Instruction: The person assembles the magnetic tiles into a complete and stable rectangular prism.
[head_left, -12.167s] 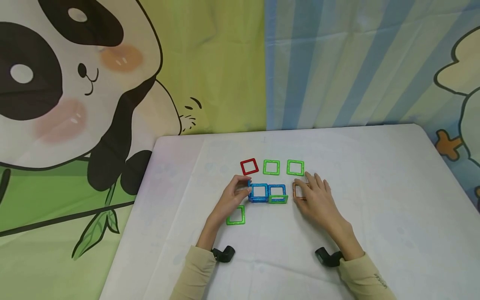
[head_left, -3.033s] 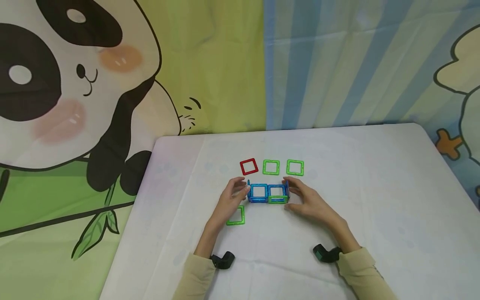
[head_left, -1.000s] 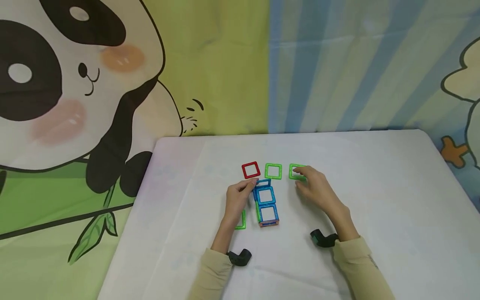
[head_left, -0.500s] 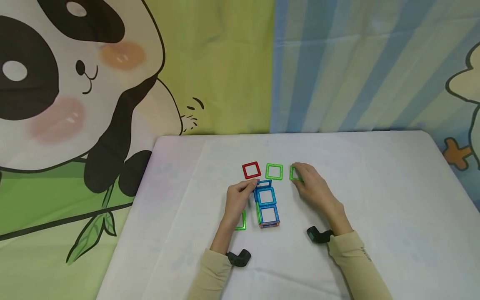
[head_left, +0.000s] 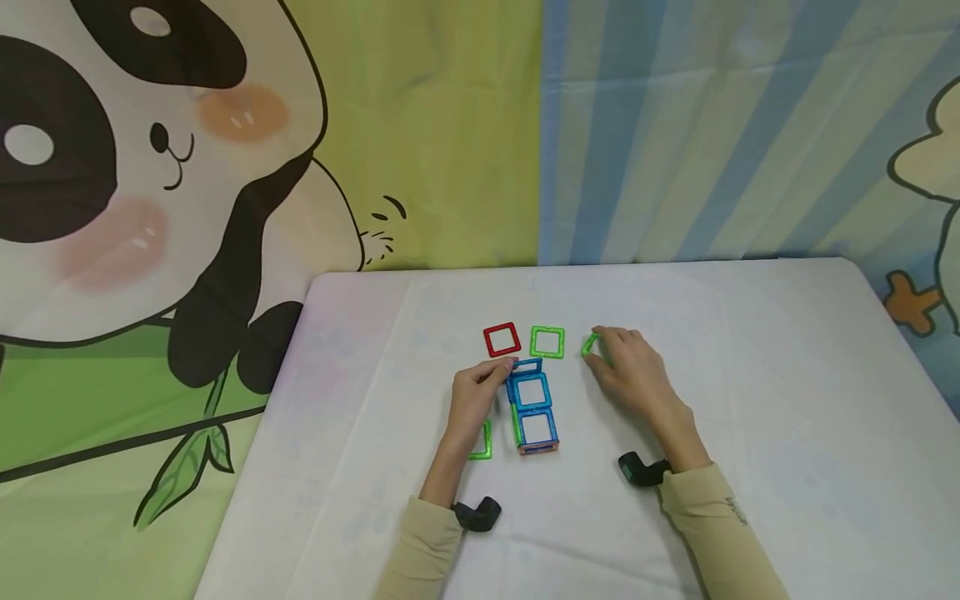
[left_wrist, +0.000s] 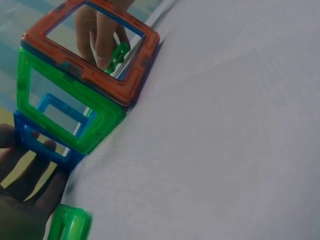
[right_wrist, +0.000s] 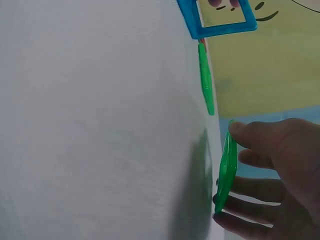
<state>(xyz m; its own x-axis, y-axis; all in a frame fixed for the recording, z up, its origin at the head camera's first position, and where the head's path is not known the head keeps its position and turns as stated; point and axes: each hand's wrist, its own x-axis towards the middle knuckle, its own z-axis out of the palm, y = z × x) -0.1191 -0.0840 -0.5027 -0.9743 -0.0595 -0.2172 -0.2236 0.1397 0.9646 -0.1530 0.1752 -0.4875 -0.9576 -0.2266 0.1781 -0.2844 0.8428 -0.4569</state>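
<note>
Magnetic tiles, square see-through frames, form a joined blue structure in front of the person. Its near end is an orange tile, with a green tile along the left side. My left hand pinches the upright blue tile at the far end, thumb and forefinger at its left edge. To the right, my right hand grips a loose green tile between thumb and fingertips, tilted up on edge.
Behind the structure lie a red tile and a green tile, flat on the white tabletop. Another green tile lies under the left wrist, partly covered. A panda-print curtain hangs behind the table.
Since three seconds ago the structure has been turned lengthwise toward the person, the orange tile now at its near end. My right hand let go of it, reached the rightmost green tile and tipped it up.
</note>
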